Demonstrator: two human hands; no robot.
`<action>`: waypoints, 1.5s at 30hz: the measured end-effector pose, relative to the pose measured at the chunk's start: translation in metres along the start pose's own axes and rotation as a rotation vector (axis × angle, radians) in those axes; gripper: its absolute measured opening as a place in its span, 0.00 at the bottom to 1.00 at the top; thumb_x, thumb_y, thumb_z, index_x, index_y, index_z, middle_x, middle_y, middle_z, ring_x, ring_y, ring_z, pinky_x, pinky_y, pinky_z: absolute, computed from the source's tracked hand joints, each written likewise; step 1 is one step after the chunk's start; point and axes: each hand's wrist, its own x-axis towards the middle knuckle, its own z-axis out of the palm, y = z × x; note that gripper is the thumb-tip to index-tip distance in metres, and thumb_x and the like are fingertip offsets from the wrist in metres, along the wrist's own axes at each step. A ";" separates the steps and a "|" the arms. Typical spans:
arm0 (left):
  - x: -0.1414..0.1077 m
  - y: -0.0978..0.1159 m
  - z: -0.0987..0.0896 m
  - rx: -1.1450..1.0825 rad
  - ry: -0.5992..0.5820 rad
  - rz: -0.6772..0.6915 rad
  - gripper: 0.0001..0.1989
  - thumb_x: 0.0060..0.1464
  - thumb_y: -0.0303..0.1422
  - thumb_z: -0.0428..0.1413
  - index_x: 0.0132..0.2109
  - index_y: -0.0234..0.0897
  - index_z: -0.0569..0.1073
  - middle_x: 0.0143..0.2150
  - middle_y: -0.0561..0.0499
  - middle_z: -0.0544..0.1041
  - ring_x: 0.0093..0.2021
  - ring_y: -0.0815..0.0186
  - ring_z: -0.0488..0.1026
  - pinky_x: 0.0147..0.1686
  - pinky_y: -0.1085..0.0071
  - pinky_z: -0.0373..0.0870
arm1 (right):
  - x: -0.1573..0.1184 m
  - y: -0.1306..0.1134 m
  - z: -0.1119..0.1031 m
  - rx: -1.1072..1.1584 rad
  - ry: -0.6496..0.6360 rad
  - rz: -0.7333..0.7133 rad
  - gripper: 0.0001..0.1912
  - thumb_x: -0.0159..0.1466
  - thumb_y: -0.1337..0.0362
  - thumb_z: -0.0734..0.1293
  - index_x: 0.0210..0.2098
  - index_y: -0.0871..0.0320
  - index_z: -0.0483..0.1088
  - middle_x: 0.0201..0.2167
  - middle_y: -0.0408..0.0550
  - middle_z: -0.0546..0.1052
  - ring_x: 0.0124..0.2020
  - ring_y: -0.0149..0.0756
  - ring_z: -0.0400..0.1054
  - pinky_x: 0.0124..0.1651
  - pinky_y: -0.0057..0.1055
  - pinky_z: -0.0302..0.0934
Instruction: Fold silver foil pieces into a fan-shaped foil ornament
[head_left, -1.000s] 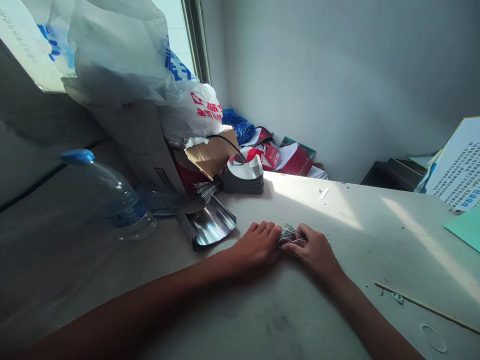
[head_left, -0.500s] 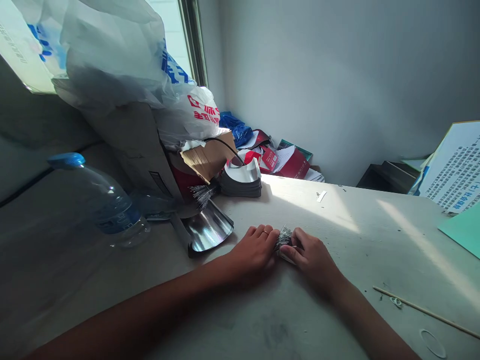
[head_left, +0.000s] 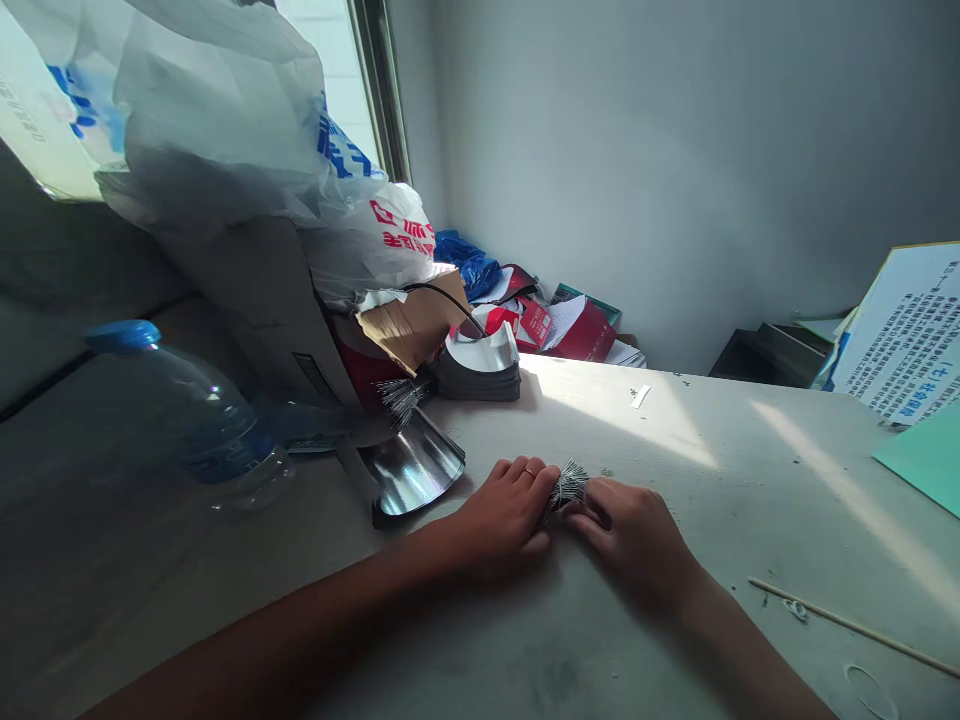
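A small bundle of thin silvery metal wires [head_left: 569, 482] stands out between my two hands just above the white tabletop, its ends fanned upward. My left hand [head_left: 511, 515], with a ring on one finger, is closed against the bundle's left side. On the other side my right hand [head_left: 634, 530] pinches it with thumb and bent fingers. The bundle's lower part is hidden by the fingers. Left of my hands lies a stack of curved shiny metal sheets [head_left: 416, 465]. A second wire bundle [head_left: 403, 398] rests behind that stack.
More curved sheets [head_left: 480, 375] are piled farther back. A plastic bottle [head_left: 217, 430] and a carton [head_left: 277, 300] under plastic bags [head_left: 225, 120] stand at left. A thin stick [head_left: 847, 625] and rubber bands [head_left: 870, 690] lie front right; printed paper [head_left: 907, 340] is at far right.
My right hand has turned, its knuckles now higher and the thumb lower under the bundle. The left thumb has come into sight. The whole view has shifted slightly.
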 end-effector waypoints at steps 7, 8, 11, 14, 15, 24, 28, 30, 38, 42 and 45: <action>0.001 -0.005 0.003 0.032 -0.021 0.014 0.24 0.58 0.32 0.49 0.60 0.34 0.56 0.57 0.39 0.66 0.55 0.52 0.63 0.57 0.53 0.62 | 0.000 0.001 -0.003 0.013 0.014 -0.134 0.14 0.63 0.68 0.68 0.27 0.58 0.58 0.25 0.41 0.70 0.24 0.30 0.57 0.29 0.29 0.44; 0.001 -0.006 0.003 0.029 -0.024 0.022 0.24 0.58 0.31 0.48 0.61 0.34 0.55 0.57 0.38 0.66 0.55 0.52 0.63 0.57 0.53 0.62 | 0.000 0.002 -0.004 0.021 0.010 -0.163 0.13 0.64 0.68 0.68 0.27 0.58 0.58 0.25 0.41 0.69 0.24 0.30 0.57 0.29 0.29 0.44; 0.000 -0.009 0.005 0.015 -0.016 0.034 0.23 0.60 0.29 0.45 0.61 0.35 0.54 0.58 0.39 0.66 0.55 0.53 0.64 0.57 0.54 0.62 | -0.001 0.003 -0.008 0.054 0.016 -0.246 0.11 0.66 0.67 0.65 0.29 0.58 0.59 0.25 0.41 0.68 0.25 0.30 0.56 0.30 0.29 0.45; 0.000 -0.012 0.006 -0.006 -0.001 0.031 0.22 0.61 0.28 0.43 0.61 0.35 0.54 0.59 0.39 0.66 0.55 0.54 0.64 0.57 0.54 0.61 | -0.001 0.002 -0.007 0.055 0.054 -0.335 0.08 0.67 0.68 0.62 0.31 0.58 0.61 0.26 0.41 0.68 0.25 0.30 0.56 0.30 0.30 0.45; 0.000 -0.012 0.006 -0.011 -0.001 0.028 0.22 0.61 0.28 0.44 0.61 0.35 0.55 0.59 0.39 0.65 0.55 0.54 0.64 0.57 0.54 0.61 | -0.001 0.002 -0.005 0.045 0.073 -0.358 0.08 0.67 0.69 0.62 0.30 0.58 0.62 0.26 0.42 0.67 0.25 0.30 0.56 0.30 0.30 0.45; 0.003 -0.008 0.010 -0.040 0.050 -0.050 0.18 0.67 0.39 0.48 0.59 0.37 0.60 0.56 0.40 0.68 0.54 0.54 0.65 0.56 0.54 0.63 | 0.001 -0.007 0.004 0.053 0.121 -0.229 0.11 0.70 0.69 0.59 0.30 0.58 0.64 0.27 0.44 0.69 0.25 0.31 0.59 0.30 0.30 0.50; 0.001 -0.007 0.004 -0.076 0.020 -0.018 0.16 0.67 0.32 0.44 0.60 0.37 0.59 0.57 0.41 0.67 0.55 0.56 0.65 0.58 0.54 0.62 | 0.001 -0.008 0.001 0.122 0.096 -0.157 0.08 0.69 0.69 0.61 0.32 0.57 0.65 0.29 0.44 0.72 0.28 0.32 0.62 0.31 0.29 0.51; -0.001 -0.006 0.000 -0.092 0.012 -0.001 0.17 0.67 0.30 0.43 0.61 0.38 0.58 0.58 0.41 0.66 0.56 0.56 0.64 0.59 0.54 0.61 | 0.001 -0.008 0.000 0.143 0.061 -0.128 0.07 0.69 0.69 0.62 0.33 0.57 0.66 0.30 0.43 0.73 0.28 0.32 0.63 0.32 0.29 0.52; -0.002 -0.017 0.002 -0.150 -0.025 0.062 0.21 0.64 0.29 0.43 0.63 0.38 0.54 0.60 0.40 0.64 0.58 0.57 0.62 0.62 0.55 0.59 | 0.001 -0.010 0.002 0.110 0.026 -0.051 0.05 0.65 0.69 0.66 0.33 0.56 0.66 0.30 0.41 0.74 0.27 0.31 0.65 0.32 0.29 0.51; 0.001 -0.023 0.011 -0.135 0.028 0.090 0.24 0.60 0.29 0.47 0.62 0.38 0.54 0.58 0.41 0.65 0.56 0.56 0.62 0.60 0.55 0.61 | 0.002 -0.013 0.008 0.083 0.050 -0.023 0.07 0.66 0.67 0.65 0.32 0.56 0.64 0.29 0.41 0.74 0.27 0.32 0.64 0.31 0.29 0.50; 0.003 -0.022 0.015 -0.118 0.051 0.067 0.23 0.58 0.29 0.47 0.61 0.37 0.56 0.57 0.41 0.66 0.56 0.55 0.62 0.58 0.55 0.62 | 0.002 -0.017 0.015 0.062 0.100 0.032 0.07 0.66 0.66 0.64 0.32 0.56 0.62 0.28 0.41 0.74 0.25 0.32 0.64 0.30 0.29 0.49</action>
